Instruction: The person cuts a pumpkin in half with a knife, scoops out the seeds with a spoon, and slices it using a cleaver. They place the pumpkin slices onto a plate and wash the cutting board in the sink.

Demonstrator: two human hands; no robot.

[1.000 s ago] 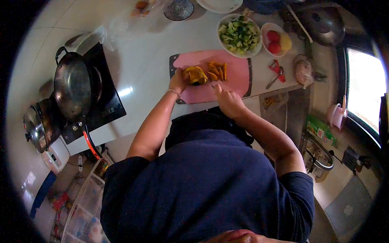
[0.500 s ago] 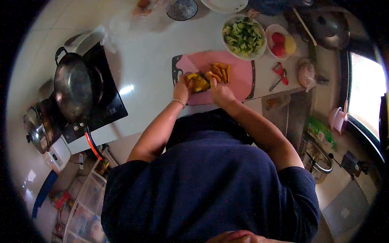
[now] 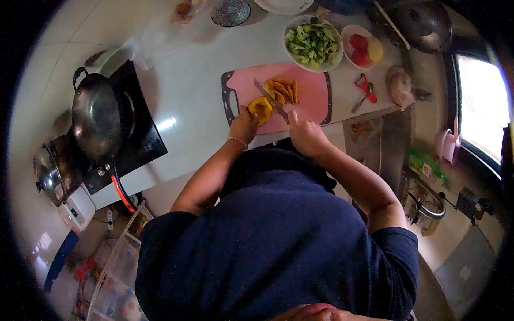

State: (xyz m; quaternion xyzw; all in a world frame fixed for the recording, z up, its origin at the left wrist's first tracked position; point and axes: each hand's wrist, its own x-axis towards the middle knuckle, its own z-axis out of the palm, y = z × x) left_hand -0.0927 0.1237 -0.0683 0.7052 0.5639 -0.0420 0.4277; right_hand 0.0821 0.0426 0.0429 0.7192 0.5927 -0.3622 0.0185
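My left hand [image 3: 244,127] grips a hollowed yellow-orange piece of pumpkin [image 3: 260,108] at its left side, over the front part of a pink cutting board [image 3: 313,99]. My right hand [image 3: 308,135] is closed round the handle of a kitchen knife [image 3: 279,109]. Its blade slants up and to the left, just right of the pumpkin piece; whether they touch I cannot tell. Behind the blade, several cut pumpkin slices [image 3: 286,92] lie in a loose heap on the board.
Behind the board stand a bowl of chopped greens [image 3: 313,45] and a bowl [image 3: 348,35] with red and yellow produce. A red peeler [image 3: 364,85] lies to the right. On the left, a wok [image 3: 96,120] sits on a black cooktop [image 3: 144,125].
The pumpkin piece has turned so its hollow faces up. The right hand has drawn back toward me, and the knife blade now shows clearly between the pumpkin piece and the slices.
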